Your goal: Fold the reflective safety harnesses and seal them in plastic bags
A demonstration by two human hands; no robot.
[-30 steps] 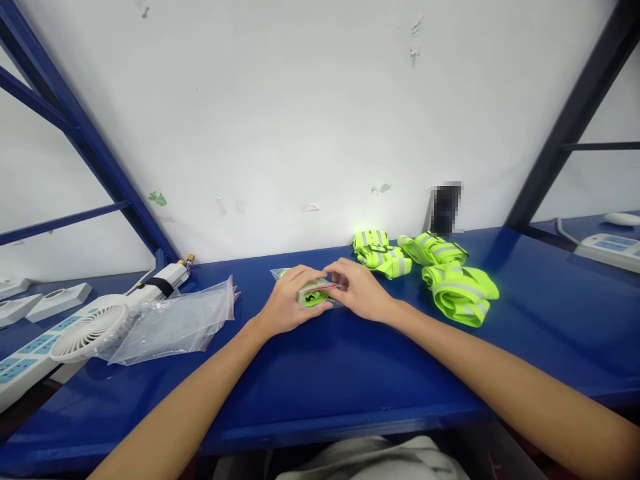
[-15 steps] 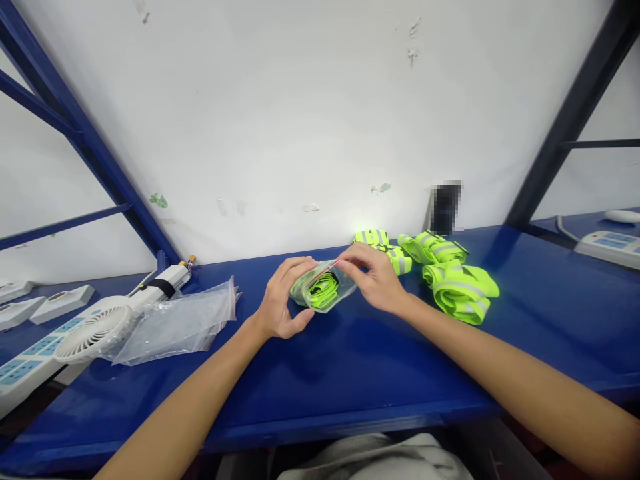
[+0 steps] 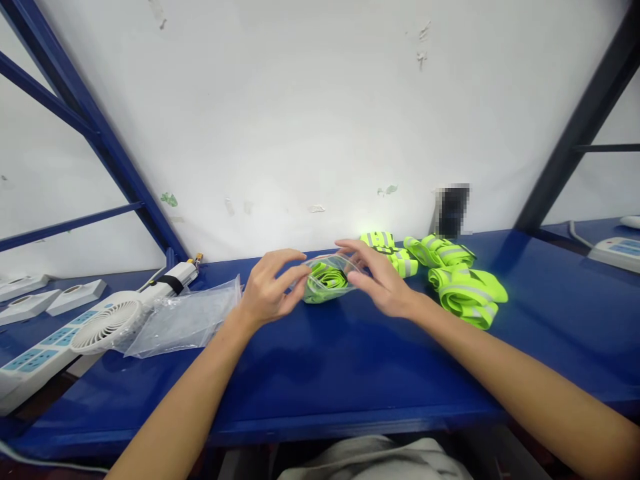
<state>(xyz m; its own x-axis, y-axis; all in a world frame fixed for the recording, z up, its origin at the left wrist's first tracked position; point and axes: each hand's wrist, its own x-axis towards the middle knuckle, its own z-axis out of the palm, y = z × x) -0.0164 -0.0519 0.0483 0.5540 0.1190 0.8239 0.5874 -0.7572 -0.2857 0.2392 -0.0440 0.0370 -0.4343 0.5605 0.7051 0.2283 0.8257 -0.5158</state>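
Observation:
A clear zip bag (image 3: 320, 293) is held over the blue table, its mouth spread and facing me. Inside it sits a rolled neon-yellow reflective strap (image 3: 329, 276) with a dark part at its right side. My left hand (image 3: 275, 283) pinches the bag's left edge between thumb and fingers. On the opposite edge is my right hand (image 3: 377, 277), its thumb at the near side of the mouth and its fingers at the far side; it is closed on the bag.
Right of the bag lie several folded neon reflective straps (image 3: 467, 293). A stack of clear bags (image 3: 187, 320), a white fan (image 3: 107, 327) and a power strip (image 3: 50, 343) are at left. A dark blurred object (image 3: 453, 210) leans on the wall behind the blue table (image 3: 360, 373).
The bag's mouth has turned toward me and spread wider. My left thumb has moved up to the bag's edge, and my right hand has shifted its hold. The view has swung slightly left.

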